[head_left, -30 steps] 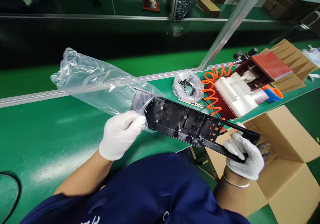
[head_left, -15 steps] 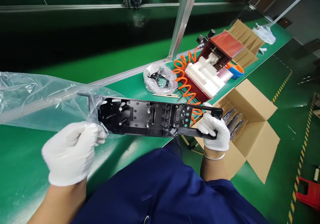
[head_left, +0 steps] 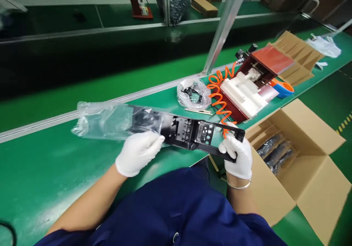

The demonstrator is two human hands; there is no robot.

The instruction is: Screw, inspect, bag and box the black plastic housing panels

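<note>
A long black plastic housing (head_left: 181,128) lies across in front of me, with ribs, posts and round holes on its upward face. Its left half is inside a clear plastic bag (head_left: 101,120). My left hand (head_left: 139,152), in a white glove, is closed on the bag's edge near the housing's middle. At the right end, my gloved right hand (head_left: 238,154) is wrapped round the frame-like end of the housing. The bag's far left end hangs crumpled over the green bench (head_left: 90,172).
An open carton (head_left: 310,172) with bagged black parts stands at right. Behind it are a red and white fixture (head_left: 247,92), a coiled orange hose (head_left: 221,99), a bag of small black parts (head_left: 194,95), a blue and orange tape roll (head_left: 283,88) and cardboard dividers (head_left: 297,55).
My left hand has moved right along the housing, drawing the bag further over it. More of the housing is now covered. My right hand keeps its hold, and the view has shifted.
</note>
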